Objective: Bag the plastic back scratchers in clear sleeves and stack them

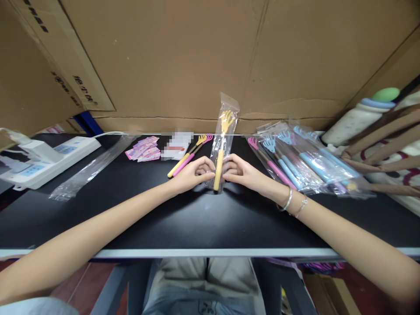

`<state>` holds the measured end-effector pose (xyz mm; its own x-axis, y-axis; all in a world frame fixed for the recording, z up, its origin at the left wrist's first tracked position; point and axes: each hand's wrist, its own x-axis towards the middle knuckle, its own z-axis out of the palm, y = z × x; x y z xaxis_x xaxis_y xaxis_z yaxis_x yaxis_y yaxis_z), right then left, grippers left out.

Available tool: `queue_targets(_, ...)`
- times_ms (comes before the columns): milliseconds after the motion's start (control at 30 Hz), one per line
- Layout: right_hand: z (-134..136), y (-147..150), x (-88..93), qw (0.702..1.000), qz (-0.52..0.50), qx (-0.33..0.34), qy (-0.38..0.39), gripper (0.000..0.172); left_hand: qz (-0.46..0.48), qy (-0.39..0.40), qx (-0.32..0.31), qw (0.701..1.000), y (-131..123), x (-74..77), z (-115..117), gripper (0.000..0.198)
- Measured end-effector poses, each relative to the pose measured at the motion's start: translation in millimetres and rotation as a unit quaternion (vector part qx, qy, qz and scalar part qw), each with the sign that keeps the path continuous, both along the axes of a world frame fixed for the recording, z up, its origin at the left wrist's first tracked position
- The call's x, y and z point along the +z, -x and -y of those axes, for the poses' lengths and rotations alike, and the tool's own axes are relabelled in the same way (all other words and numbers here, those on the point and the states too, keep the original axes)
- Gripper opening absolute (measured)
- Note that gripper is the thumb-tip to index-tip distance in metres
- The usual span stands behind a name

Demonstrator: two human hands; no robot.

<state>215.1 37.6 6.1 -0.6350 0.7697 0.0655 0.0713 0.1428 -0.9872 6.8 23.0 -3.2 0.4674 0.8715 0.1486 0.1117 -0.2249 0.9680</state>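
A yellow back scratcher [218,169] stands tilted inside a clear plastic sleeve [229,105], its claw end pointing away from me. My left hand [197,174] pinches the left edge of the sleeve beside the handle. On the opposite edge, my right hand [241,173] holds the sleeve between thumb and fingers. Just beyond my left hand lie two unwrapped scratchers, a yellow one [180,165] and a pink one [184,164]. To the right is a pile of bagged scratchers [305,159], mostly blue, with a pink one [278,171] at its near side.
Pink printed cards [144,149] and a partly blurred white stack [179,146] lie at the back. An empty plastic sleeve [92,168] and a power strip [65,153] are on the left. A bottle [359,118] leans at the right, before a cardboard wall [180,57].
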Motion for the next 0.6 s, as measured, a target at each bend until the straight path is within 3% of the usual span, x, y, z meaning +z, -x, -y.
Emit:
queue_targets(333, 0.7, 4.0, -7.7, 0.999, -0.006, -0.052, -0.005, 0.044, -0.013, -0.028, 0.015, 0.999, 0.2, -1.3, -1.7, 0.027)
queue_targets(600, 4.9, 7.0, -5.6, 0.994, -0.010, -0.105, 0.022, 0.039, -0.036, -0.021, 0.025, 0.999, 1.1, -2.9, -5.0, 0.033)
